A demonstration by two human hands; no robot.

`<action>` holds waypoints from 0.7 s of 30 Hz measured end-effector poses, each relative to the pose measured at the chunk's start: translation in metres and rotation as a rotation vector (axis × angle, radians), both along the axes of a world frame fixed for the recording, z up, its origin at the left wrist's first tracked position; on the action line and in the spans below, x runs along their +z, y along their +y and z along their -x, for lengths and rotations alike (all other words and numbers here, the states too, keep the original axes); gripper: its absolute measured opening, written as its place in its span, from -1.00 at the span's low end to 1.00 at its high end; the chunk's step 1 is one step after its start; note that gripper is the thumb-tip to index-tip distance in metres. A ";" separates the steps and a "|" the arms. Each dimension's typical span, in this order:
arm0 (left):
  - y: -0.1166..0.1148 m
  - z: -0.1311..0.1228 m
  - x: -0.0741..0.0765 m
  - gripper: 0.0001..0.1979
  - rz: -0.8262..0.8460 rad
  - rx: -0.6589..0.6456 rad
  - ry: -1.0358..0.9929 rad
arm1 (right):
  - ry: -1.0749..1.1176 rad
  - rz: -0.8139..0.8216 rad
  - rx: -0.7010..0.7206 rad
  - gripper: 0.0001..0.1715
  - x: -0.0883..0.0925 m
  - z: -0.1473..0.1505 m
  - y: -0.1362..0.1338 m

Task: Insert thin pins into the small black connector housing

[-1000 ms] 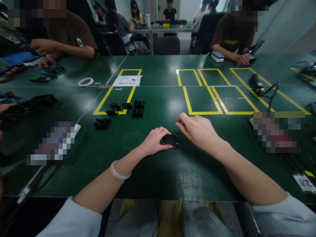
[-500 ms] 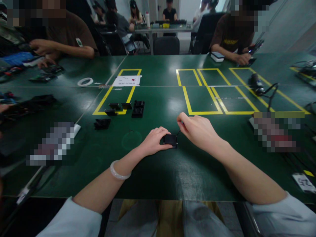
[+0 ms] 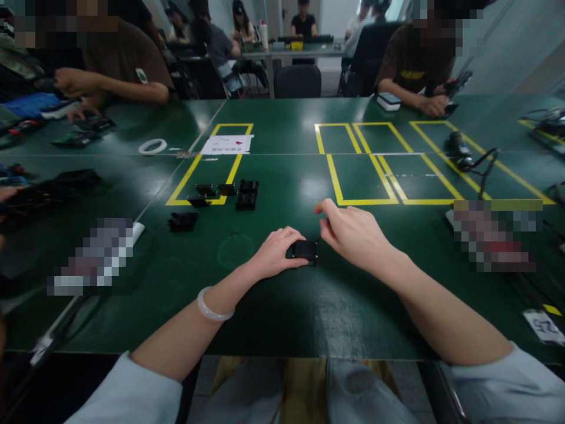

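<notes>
A small black rectangular block with small shiny dots at its corners rests on the green table. My left hand grips its left side, thumb along the near edge and fingers over the far one. To its right, my right hand is curled, with the index finger lifted a little from the thumb. A thin dark rod runs from the block's right corner to these fingers; its other end is hidden. Left of my hands lie several black parts, some flat plates and some shaped pieces.
Yellow tape rectangles mark the table. Further off lie a white tape roll and a paper sheet. Blurred-out devices flank me. A black cylinder with a cable lies right. People sit across the table.
My right index finger has lifted away from the thumb, widening the gap between them. My left hand and the block have stayed in place.
</notes>
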State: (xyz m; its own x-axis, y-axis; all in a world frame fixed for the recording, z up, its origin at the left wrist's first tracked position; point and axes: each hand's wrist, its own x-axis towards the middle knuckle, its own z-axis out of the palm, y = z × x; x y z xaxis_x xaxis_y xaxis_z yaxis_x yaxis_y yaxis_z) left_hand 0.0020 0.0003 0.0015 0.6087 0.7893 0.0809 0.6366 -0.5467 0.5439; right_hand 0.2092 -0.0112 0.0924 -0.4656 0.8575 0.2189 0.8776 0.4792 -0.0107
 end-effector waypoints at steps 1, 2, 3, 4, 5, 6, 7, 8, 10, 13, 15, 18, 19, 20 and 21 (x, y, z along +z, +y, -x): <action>0.000 0.000 0.000 -0.60 0.000 -0.001 0.000 | 0.009 -0.001 0.004 -0.66 0.000 0.000 0.000; 0.000 0.000 0.000 -0.60 -0.002 -0.001 0.001 | 0.013 0.000 0.009 -0.67 0.001 0.000 0.000; 0.000 0.000 0.000 -0.60 -0.004 -0.002 0.002 | 0.013 0.004 0.014 -0.67 0.001 -0.001 -0.001; 0.000 0.000 0.000 -0.60 -0.006 -0.004 0.004 | 0.007 0.006 0.018 -0.67 0.002 -0.001 0.000; 0.000 0.000 0.000 -0.60 -0.009 -0.007 0.006 | -0.002 0.008 0.020 -0.66 0.002 -0.001 0.000; 0.000 0.000 0.000 -0.59 -0.012 -0.010 0.007 | -0.015 0.008 0.021 -0.64 0.002 -0.001 0.000; 0.000 0.000 0.000 -0.59 -0.013 -0.012 0.009 | -0.030 0.008 0.018 -0.62 0.002 -0.001 0.001; 0.000 0.000 0.000 -0.59 -0.014 -0.012 0.009 | -0.044 0.006 0.011 -0.62 0.002 -0.001 0.001; 0.000 0.000 0.000 -0.59 -0.011 -0.009 0.003 | -0.058 0.006 0.000 -0.64 0.002 -0.001 0.001; 0.000 0.000 0.000 -0.59 -0.004 -0.002 0.003 | -0.032 -0.002 0.005 -0.69 0.002 0.000 0.000; 0.000 0.000 -0.001 -0.58 -0.005 0.002 0.007 | -0.011 -0.003 0.020 -0.70 0.002 0.000 -0.001; 0.000 0.001 -0.001 -0.58 -0.009 -0.003 0.010 | -0.013 0.007 0.031 -0.67 0.002 -0.001 -0.001; 0.000 0.001 -0.001 -0.58 -0.009 -0.005 0.011 | -0.020 0.009 0.030 -0.65 0.002 -0.001 0.000; 0.000 0.001 -0.001 -0.58 -0.009 -0.006 0.012 | -0.029 0.010 0.026 -0.64 0.002 -0.001 0.000; 0.000 0.000 0.000 -0.59 -0.009 -0.007 0.012 | -0.034 0.010 0.019 -0.65 0.002 0.000 0.000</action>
State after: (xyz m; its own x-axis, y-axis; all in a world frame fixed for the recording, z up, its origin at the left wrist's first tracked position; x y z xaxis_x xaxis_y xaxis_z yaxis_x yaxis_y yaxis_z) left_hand 0.0015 0.0002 0.0014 0.6149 0.7845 0.0805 0.6396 -0.5558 0.5310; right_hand 0.2097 -0.0109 0.0941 -0.4892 0.8504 0.1936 0.8681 0.4962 0.0141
